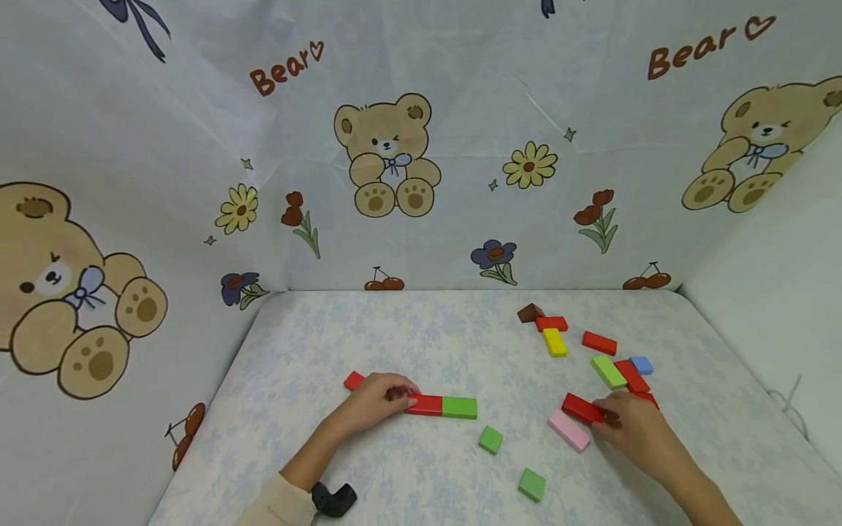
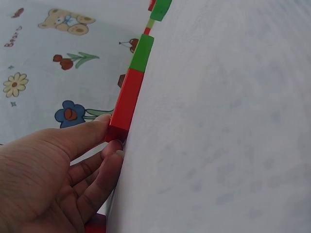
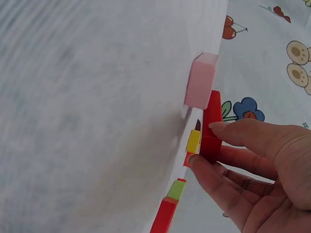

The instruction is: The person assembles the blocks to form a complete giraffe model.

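My left hand (image 1: 378, 400) pinches the left end of a red block (image 1: 426, 405) between thumb and fingers. A green block (image 1: 459, 408) lies end to end with that red one, forming a straight row. Another red block (image 1: 353, 380) peeks out behind the left hand, partly covered by it. On the right, my right hand (image 1: 634, 424) grips the near end of a second long red block (image 3: 212, 126) with thumb and fingertips. A pink block (image 1: 569, 430) lies close beside it. Two small green blocks (image 1: 490, 440) (image 1: 532, 484) sit between the hands, nearer to me.
Beyond the right hand are a lime block (image 1: 608, 372), a red block (image 1: 632, 376), a blue block (image 1: 641, 365) and another red block (image 1: 599, 342). Farther back lie a yellow block (image 1: 555, 342) and a brown block (image 1: 530, 313). A bear-print cloth (image 1: 460, 219) hangs behind the table.
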Tool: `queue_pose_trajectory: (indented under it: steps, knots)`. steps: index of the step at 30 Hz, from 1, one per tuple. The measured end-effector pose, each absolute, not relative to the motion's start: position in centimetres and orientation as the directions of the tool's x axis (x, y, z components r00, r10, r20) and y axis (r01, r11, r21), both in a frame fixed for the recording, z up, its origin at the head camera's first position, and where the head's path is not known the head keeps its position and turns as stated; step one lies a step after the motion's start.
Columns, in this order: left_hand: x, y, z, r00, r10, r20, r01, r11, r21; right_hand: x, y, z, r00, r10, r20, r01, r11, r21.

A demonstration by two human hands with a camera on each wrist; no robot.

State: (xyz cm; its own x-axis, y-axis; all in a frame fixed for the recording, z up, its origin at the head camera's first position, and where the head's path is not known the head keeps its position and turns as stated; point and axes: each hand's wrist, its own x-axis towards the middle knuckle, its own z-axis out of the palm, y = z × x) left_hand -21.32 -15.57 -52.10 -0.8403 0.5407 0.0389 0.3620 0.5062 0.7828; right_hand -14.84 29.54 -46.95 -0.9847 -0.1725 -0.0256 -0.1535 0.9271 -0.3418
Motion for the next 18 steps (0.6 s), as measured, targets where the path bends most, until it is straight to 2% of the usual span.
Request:
queue_pose_trajectory:
  steps: [4, 8, 18]
  knots:
    - [-21.3, -15.6, -52.0, -0.838, 0.545, 0.041, 0.362, 0.497, 0.788, -14.5, 28.8, -46.2, -0.979, -0.204, 0.019, -0.195, 0.901, -0.388]
    - [-21.2, -15.6, -52.0, -0.836, 0.547, 0.042, 0.360, 0.489, 0.794, -14.1, 27.2, -45.3, -0.977, -0.214, -0.003, -0.190, 0.876, -0.443]
    - [-21.2, -15.7, -52.1, -0.833, 0.550, 0.061, 0.375, 0.479, 0.794, -12.9, 21.5, -44.2, -0.948, -0.314, 0.046, -0.297, 0.826, -0.479]
